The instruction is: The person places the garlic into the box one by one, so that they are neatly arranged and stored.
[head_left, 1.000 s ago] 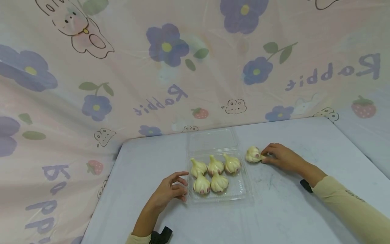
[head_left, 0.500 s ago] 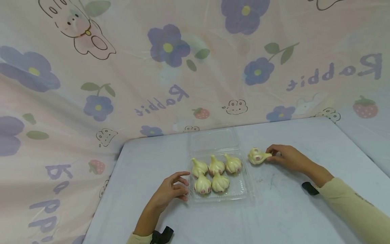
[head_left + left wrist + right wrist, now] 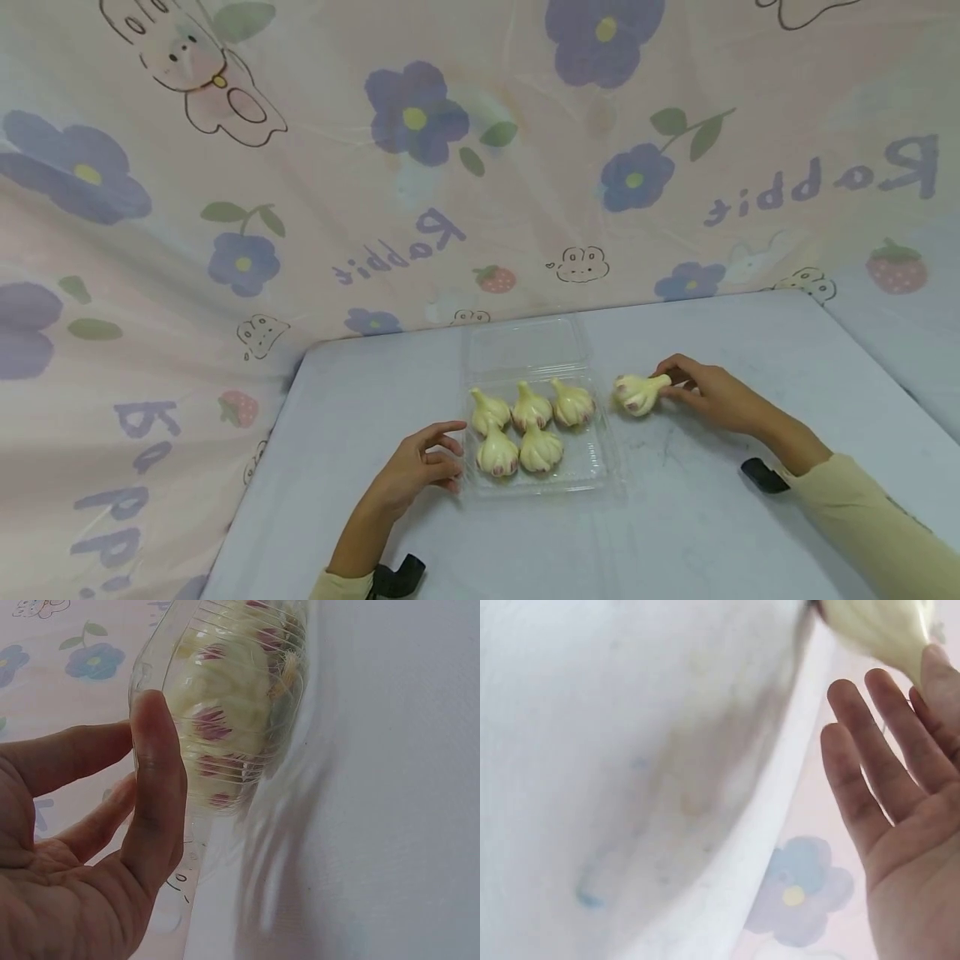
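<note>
In the head view, my right hand [image 3: 708, 393] pinches a garlic bulb [image 3: 637, 395] by its stem, to the right of a clear plastic clamshell container [image 3: 585, 479]. The bulb lies tilted, its round end toward the container. In the right wrist view, the thumb is on the pale stem of the bulb [image 3: 877, 626], while several fingers stand spread. My left hand [image 3: 416, 469] is at the container's left edge. The left wrist view shows its fingertips on either side of the clear rim [image 3: 142, 671], pinching it. Several garlic bulbs [image 3: 497, 454] sit inside, in two rows, stems pointing away.
The container's lid [image 3: 523, 343] is folded back flat on the white table [image 3: 375, 392]. A printed curtain [image 3: 525, 183] with flowers and rabbits hangs behind the table and down its left side. Black devices [image 3: 400, 575] are strapped to both wrists.
The right hand has drawn the bulb slightly right and toward the person, turning it so its stem angles up to the right. The left hand and the container stay in place.
</note>
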### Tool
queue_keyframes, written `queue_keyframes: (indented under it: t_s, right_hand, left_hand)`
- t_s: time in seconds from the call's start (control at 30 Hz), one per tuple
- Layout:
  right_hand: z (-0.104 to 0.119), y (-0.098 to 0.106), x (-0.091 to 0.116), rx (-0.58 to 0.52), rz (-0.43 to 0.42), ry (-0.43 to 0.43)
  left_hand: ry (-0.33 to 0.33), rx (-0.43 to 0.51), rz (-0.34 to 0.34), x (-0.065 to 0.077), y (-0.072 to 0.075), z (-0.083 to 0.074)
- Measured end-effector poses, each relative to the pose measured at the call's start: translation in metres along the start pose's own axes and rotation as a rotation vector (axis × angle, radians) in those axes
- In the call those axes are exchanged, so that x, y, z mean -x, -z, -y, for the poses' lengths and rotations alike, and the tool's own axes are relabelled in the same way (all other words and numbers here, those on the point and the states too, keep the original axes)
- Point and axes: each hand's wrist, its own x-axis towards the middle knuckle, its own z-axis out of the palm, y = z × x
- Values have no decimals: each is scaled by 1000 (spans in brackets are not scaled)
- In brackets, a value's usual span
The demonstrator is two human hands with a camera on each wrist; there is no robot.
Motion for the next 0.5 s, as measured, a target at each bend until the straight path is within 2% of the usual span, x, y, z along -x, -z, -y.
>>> queue_keyframes:
  t_s: [0.23, 0.5]
  right_hand:
    - [12, 9, -3, -18, -18, 77]
    - [21, 6, -11, 0, 44, 69]
  left_hand:
    - [-2, -5, 3, 1, 1, 1]
    - [-7, -8, 3, 0, -1, 0]
